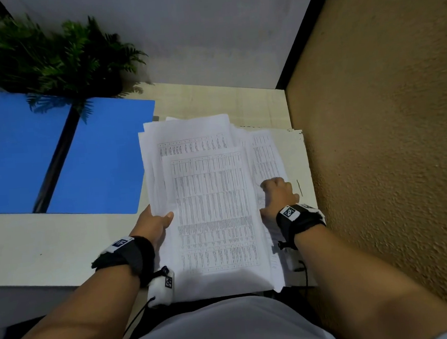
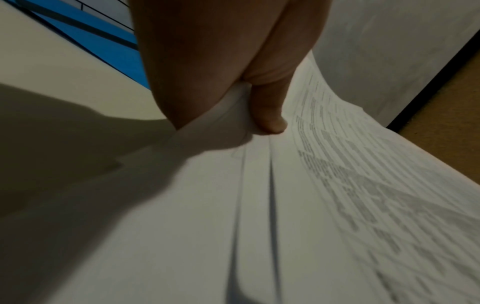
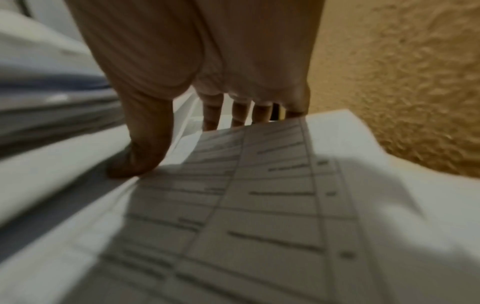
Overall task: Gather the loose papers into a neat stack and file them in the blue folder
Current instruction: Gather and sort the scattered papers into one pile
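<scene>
Between both hands' fingers (image 2: 267,115), papers (image 1: 214,209)

Counter (image 1: 50,242): pale top, light wood strip along far edge.
Open blue folder (image 1: 102,156) flat at far left; potted fern (image 1: 58,56) at far-left corner, fronds over folder; loose papers (image 1: 266,150) spread at right edge.

Papers (image 1: 214,212): illegible printed tables

Head view is aimed steeply down from above; wrist views are set close along each hand; papers (image 1: 211,196) are shared.
</scene>
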A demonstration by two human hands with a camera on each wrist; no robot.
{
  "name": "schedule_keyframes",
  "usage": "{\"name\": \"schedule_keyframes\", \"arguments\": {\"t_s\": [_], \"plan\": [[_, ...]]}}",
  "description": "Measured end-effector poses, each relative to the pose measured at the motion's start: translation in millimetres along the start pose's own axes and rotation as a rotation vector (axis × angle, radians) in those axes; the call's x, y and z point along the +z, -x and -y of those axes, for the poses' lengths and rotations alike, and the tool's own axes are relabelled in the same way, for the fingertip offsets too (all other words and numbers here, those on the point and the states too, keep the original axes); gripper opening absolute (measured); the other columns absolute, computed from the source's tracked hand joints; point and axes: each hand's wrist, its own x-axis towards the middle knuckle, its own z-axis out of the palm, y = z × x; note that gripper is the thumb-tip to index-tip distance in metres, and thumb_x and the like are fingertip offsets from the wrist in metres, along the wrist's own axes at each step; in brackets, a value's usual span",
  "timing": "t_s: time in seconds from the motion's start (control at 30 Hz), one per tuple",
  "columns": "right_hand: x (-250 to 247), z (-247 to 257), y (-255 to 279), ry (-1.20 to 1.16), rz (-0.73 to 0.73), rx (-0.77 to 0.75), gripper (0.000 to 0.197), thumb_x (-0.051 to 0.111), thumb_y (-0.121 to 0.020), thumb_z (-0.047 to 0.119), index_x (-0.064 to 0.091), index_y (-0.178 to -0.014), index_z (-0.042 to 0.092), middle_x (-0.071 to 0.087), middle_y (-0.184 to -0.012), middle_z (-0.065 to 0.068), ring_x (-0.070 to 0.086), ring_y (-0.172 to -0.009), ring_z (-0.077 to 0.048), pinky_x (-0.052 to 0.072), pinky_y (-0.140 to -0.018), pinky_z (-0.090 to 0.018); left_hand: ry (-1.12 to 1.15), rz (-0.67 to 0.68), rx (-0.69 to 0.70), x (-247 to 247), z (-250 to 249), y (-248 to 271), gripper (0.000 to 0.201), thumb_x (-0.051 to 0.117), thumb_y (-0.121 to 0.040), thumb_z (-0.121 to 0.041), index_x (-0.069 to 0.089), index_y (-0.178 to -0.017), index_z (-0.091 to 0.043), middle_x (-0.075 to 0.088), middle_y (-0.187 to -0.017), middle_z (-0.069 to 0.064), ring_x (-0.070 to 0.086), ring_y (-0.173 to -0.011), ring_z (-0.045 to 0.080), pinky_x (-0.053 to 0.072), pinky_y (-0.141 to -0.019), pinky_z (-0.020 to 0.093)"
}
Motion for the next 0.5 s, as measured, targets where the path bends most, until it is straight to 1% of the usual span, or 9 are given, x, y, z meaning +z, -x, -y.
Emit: {"name": "schedule_keyframes", "arguments": {"t_s": [0.07,0.13,0.2,0.23,0.27,0.3,0.33,0.4,0.5], "plan": [[0.5,1.8,-4.0,0.017,0.049,0.023,0.082,0.079,-0.065,0.025,0.037,-0.135,0.022,0.047,-0.131,-0.005,0.044,-0.121,-0.027,0.036,-0.096,-0.044,0.015,0.002,-0.001,-0.8,-0.5,1.2,0.042,0.056,-0.094,-0.006,0.050,-0.135,-0.014,0.063,-0.121,0.006,0.057,-0.115,0.030,0.041,-0.103,0.044],[-2.8,2.2,-6.3,0.009,0.173,0.063,0.084,0.082,-0.064,0.026,0.033,-0.132,0.017,0.056,-0.115,-0.006,0.052,-0.114,-0.030,0.036,-0.100,-0.047,0.040,-0.022,-0.002,-0.7,-0.2,2.3,0.039,0.056,-0.094,-0.005,0.053,-0.132,-0.014,0.065,-0.120,0.007,0.060,-0.113,0.031,0.042,-0.104,0.047],[-5.4,-2.6,-11.9,-0.021,0.242,0.047,0.065,0.075,-0.075,0.025,0.037,-0.126,0.012,0.056,-0.088,0.003,0.058,-0.109,-0.031,0.038,-0.101,-0.046,0.072,-0.039,-0.007,-0.8,0.9,3.7,0.036,0.056,-0.093,-0.004,0.056,-0.127,-0.015,0.068,-0.117,0.007,0.062,-0.111,0.030,0.043,-0.104,0.048],[-10.3,-4.5,-12.9,-0.045,0.248,0.043,0.053,0.068,-0.082,0.022,0.041,-0.125,0.009,0.053,-0.078,0.010,0.058,-0.112,-0.028,0.037,-0.103,-0.045,0.099,-0.042,-0.004,-1.7,2.0,4.0,0.034,0.056,-0.093,-0.004,0.057,-0.125,-0.017,0.069,-0.114,0.005,0.063,-0.110,0.029,0.044,-0.102,0.046],[-16.2,-6.5,-13.6,-0.095,0.246,0.066,0.049,0.061,-0.087,0.018,0.043,-0.131,0.009,0.054,-0.077,0.014,0.055,-0.118,-0.024,0.032,-0.108,-0.043,0.141,-0.044,-0.009,-3.1,3.4,4.8,0.033,0.056,-0.093,-0.004,0.058,-0.122,-0.019,0.070,-0.110,0.002,0.064,-0.107,0.026,0.045,-0.099,0.044],[-22.8,-9.2,-14.5,-0.172,0.238,0.107,0.050,0.054,-0.090,0.014,0.042,-0.138,0.012,0.062,-0.088,0.014,0.052,-0.122,-0.021,0.026,-0.112,-0.041,0.194,-0.049,-0.017,-5.1,4.5,6.0,0.033,0.055,-0.093,-0.003,0.058,-0.120,-0.021,0.070,-0.108,-0.001,0.065,-0.104,0.023,0.044,-0.096,0.041],[-30.1,-13.1,-14.8,-0.256,0.210,0.162,0.051,0.048,-0.092,0.011,0.040,-0.142,0.014,0.067,-0.106,0.008,0.049,-0.126,-0.021,0.024,-0.112,-0.037,0.245,-0.053,-0.023,-7.3,5.5,7.0,0.035,0.054,-0.093,-0.002,0.058,-0.121,-0.022,0.070,-0.108,-0.002,0.064,-0.103,0.021,0.044,-0.095,0.041],[-39.3,-23.6,-16.9,-0.311,0.050,0.222,0.041,0.045,-0.095,0.013,0.045,-0.136,0.011,0.060,-0.128,-0.009,0.049,-0.125,-0.031,0.034,-0.104,-0.037,0.303,-0.059,-0.017,-12.6,6.8,8.8,0.041,0.055,-0.092,-0.001,0.056,-0.128,-0.020,0.069,-0.116,0.000,0.063,-0.108,0.023,0.043,-0.100,0.045],[-38.6,-40.8,-18.2,-0.302,-0.095,0.316,0.038,0.050,-0.096,0.025,0.056,-0.121,-0.002,0.049,-0.129,-0.024,0.053,-0.113,-0.040,0.047,-0.094,-0.041,0.345,-0.078,-0.011,-20.2,7.3,8.1,0.043,0.054,-0.092,0.001,0.055,-0.131,-0.018,0.068,-0.117,0.003,0.063,-0.105,0.025,0.043,-0.098,0.044]]}}
